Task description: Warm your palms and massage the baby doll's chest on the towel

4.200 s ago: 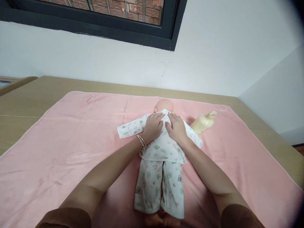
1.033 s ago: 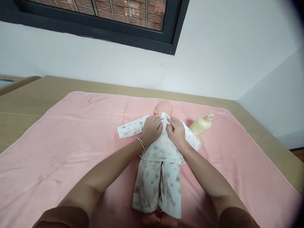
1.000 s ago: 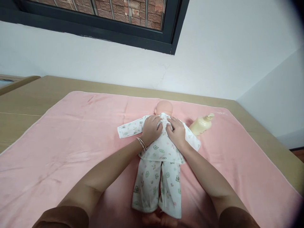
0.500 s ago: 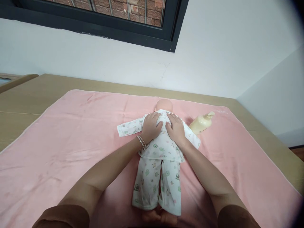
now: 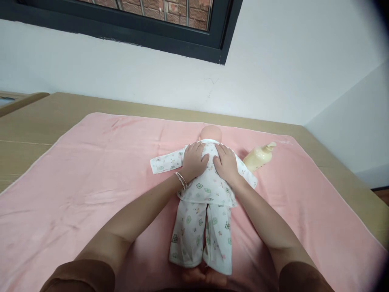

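Bottle (contents unclear) on pink blanket, beside doll.

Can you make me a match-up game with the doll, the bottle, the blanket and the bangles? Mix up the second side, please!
Things:
1. doll
2. bottle
3. blanket
4. bangles

Places and colours:
A. pink and spread over the table
B. around the left wrist
C. under the left hand and right hand
D. pale yellow

Right pairs: 1-C, 2-D, 3-A, 4-B
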Demonstrator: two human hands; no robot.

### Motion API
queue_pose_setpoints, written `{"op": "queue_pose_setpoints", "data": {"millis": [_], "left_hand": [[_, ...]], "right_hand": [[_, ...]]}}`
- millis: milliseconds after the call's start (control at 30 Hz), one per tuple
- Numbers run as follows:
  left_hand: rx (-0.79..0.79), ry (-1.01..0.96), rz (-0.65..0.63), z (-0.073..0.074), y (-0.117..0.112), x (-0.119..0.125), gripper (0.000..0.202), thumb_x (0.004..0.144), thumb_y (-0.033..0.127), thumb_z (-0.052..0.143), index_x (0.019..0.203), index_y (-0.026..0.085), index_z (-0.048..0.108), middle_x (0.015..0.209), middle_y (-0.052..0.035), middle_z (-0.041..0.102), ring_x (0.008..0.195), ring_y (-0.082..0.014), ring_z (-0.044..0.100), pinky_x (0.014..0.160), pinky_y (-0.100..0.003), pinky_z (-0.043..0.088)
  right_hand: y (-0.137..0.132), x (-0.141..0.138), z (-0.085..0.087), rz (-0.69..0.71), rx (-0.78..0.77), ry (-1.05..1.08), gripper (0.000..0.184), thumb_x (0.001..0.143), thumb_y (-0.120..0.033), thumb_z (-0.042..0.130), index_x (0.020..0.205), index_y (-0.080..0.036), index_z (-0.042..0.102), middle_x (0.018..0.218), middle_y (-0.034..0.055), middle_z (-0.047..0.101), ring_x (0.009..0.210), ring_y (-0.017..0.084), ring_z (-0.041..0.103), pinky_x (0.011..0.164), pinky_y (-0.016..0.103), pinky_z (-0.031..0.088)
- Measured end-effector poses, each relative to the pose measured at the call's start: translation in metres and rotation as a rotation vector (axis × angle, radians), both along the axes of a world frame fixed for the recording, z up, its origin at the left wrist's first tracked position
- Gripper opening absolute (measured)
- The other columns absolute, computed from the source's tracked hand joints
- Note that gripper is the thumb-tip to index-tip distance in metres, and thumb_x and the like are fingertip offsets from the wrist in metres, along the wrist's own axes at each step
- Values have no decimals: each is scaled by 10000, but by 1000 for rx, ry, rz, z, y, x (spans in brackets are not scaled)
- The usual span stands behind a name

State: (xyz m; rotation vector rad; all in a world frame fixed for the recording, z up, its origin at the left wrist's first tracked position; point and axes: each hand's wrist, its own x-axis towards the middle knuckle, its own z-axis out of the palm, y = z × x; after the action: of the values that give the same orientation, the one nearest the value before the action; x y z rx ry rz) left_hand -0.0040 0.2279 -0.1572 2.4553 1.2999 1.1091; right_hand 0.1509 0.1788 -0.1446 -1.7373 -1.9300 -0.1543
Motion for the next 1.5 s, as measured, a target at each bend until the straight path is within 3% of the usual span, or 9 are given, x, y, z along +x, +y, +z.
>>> {"op": "queue_pose_setpoints", "data": {"millis": [233, 400, 533, 700, 833, 1067, 1300, 1400, 1500], "left_hand": [[83, -18, -157, 2, 2, -5, 352, 934, 204, 385, 1217, 166, 590, 1252, -99, 634, 1188, -231, 547, 1067, -426, 416], [108, -79, -75, 3, -4, -4, 248, 903, 191, 447, 1069, 176, 631, 1104, -93, 667, 1087, -235, 577, 986, -403, 466], [47, -58, 12, 5, -6, -2, 256, 873, 249, 513, 1096, 170, 610, 1114, -108, 655, 1081, -273, 570, 966, -447, 461], [62, 12, -84, 3, 1, -2, 381, 913, 243, 444, 1266, 148, 550, 1300, -127, 598, 1233, -270, 519, 1083, -453, 394], [94, -27, -132, 0, 2, -3, 341, 931, 228, 413, 1212, 185, 601, 1249, -98, 642, 1194, -241, 561, 1063, -447, 427], [94, -100, -62, 2, -3, -2, 256, 874, 204, 488, 1062, 198, 662, 1091, -87, 682, 1086, -241, 597, 976, -426, 481], [22, 16, -38, 1, 1, -1, 398, 894, 268, 496, 1265, 139, 563, 1343, -132, 583, 1278, -300, 497, 1134, -497, 339], [50, 27, -110, 1, 3, -2, 386, 922, 248, 444, 1280, 152, 552, 1344, -117, 587, 1283, -265, 503, 1154, -493, 323], [116, 6, -208, 2, 4, -3, 357, 937, 201, 387, 1237, 167, 579, 1283, -92, 628, 1239, -218, 539, 1128, -444, 380]], "right_hand": [[0, 2, -1, 96, 89, -19, 503, 854, -155, 402, 1327, -173, 571, 1348, 116, 583, 1252, 291, 519, 1047, 483, 425], [-10, -6, -6, 20, 243, 73, 359, 893, -200, 429, 1142, -178, 688, 1210, 106, 676, 1181, 247, 592, 1056, 416, 445], [-7, -4, -5, -31, 149, 93, 406, 895, -255, 458, 1262, -183, 618, 1309, 109, 623, 1250, 281, 539, 1086, 473, 407], [2, 6, -2, 82, 35, 27, 480, 929, -285, 424, 1391, -177, 500, 1425, 122, 524, 1333, 290, 457, 1110, 504, 355], [0, 5, -3, 91, 98, 22, 420, 922, -265, 433, 1309, -196, 582, 1363, 112, 577, 1280, 268, 509, 1083, 469, 396], [-10, -4, -6, 29, 223, 71, 314, 910, -291, 484, 1127, -189, 687, 1208, 108, 666, 1178, 260, 571, 1063, 416, 445], [-1, 3, 0, 68, 45, 16, 497, 888, -248, 437, 1368, -151, 521, 1396, 126, 548, 1316, 302, 464, 1109, 511, 362], [1, 6, 0, 95, 27, -27, 510, 898, -223, 403, 1397, -175, 498, 1444, 122, 503, 1346, 304, 436, 1106, 533, 349], [0, 5, -2, 122, 97, -28, 485, 881, -176, 393, 1331, -173, 573, 1396, 114, 553, 1313, 276, 482, 1104, 488, 374]]}}
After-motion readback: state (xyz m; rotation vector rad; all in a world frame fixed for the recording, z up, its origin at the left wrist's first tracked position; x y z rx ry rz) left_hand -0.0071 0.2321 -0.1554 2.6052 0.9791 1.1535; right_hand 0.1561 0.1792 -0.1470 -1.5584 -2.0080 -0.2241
